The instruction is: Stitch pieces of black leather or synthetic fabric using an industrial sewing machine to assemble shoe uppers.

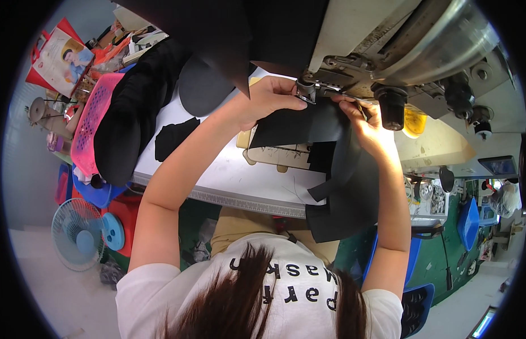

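A sewing machine [353, 39] fills the upper right, with a presser foot [306, 89] at its needle area. My left hand [268, 100] is closed at that foot, its thumb and fingertips pinched together; what lies between them is too small to make out. To its right, my right hand [367, 131] closes around a slim metal tool [363, 111] whose tip is hidden. Under both hands lies a black sheet piece [297, 127], smooth like leather or foam. A larger black sheet [356, 192] hangs over the table's near edge below my right hand.
The white table [217, 175] has a ruler strip [246, 204] along its near edge. Black panels [203, 85] lie at left, beside a pink basket [96, 124]. Below it stands a fan [79, 234]. An amber container [414, 121] sits beyond my right hand.
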Demonstrator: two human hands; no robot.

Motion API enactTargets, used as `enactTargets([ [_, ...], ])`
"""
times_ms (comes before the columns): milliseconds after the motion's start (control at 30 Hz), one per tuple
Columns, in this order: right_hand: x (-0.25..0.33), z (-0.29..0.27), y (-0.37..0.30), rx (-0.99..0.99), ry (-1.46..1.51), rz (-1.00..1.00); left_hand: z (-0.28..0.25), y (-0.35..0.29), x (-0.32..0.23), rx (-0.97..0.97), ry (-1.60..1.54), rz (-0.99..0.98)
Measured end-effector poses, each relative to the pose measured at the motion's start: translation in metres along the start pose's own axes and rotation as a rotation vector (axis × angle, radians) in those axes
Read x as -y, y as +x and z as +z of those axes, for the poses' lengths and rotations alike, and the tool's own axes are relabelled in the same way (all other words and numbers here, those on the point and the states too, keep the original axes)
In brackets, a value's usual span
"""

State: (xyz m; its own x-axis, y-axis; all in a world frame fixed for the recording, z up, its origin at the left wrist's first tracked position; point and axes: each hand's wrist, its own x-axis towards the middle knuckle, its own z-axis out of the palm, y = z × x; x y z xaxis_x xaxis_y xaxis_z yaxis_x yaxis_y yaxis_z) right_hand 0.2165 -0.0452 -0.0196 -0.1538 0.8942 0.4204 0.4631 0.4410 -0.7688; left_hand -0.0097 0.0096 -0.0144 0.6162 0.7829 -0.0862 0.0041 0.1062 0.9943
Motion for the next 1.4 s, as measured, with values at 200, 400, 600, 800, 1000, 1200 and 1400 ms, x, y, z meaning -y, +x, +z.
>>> enactTargets([
  [200,-0.017,0.000,0.003,0.004,-0.019,0.074,0.000,0.006,-0.003,-0.025,0.015,-0.003],
  [400,-0.003,0.008,-0.011,-0.316,-0.316,-0.405,-0.003,0.007,0.009,-0.008,0.067,0.012],
  [600,-0.002,0.036,-0.037,-0.199,-0.435,-0.492,0.003,-0.006,0.046,-0.524,0.789,0.861],
  [800,-0.010,0.036,-0.035,-0.330,-0.575,-0.635,0.014,-0.015,0.071,-0.510,1.106,1.178],
  [1000,0.000,0.027,-0.033,-0.236,-0.562,-0.758,0.023,-0.024,0.054,-0.477,1.152,1.377],
  [1200,0.007,0.025,-0.036,-0.179,-0.558,-0.718,0.030,-0.031,0.043,-0.486,1.193,1.378],
  [1400,0.010,0.023,-0.034,-0.173,-0.559,-0.702,0.028,-0.026,0.047,-0.487,1.203,1.373],
])
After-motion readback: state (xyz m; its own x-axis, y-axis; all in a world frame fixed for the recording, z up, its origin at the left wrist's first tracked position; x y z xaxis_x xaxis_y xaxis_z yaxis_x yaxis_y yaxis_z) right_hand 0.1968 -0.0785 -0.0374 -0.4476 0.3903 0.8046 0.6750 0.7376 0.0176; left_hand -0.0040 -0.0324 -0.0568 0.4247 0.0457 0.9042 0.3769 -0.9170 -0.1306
